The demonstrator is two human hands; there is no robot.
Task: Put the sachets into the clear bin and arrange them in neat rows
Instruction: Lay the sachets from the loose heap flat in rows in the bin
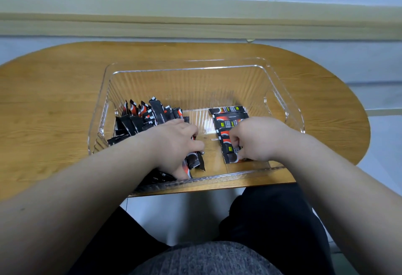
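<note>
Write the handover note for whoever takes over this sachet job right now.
Left hand: inside the clear bin, grips a small bunch of sachets near the front wall.
Right hand: fingers curled on the near end of the flat row at the bin's right side.
Done: every sachet in view is in the bin, and one flat row is laid on the right.
Left: the loose pile on the bin's left is jumbled, with some sachets standing on edge. Lay these and the bunch out in rows beside the first.
</note>
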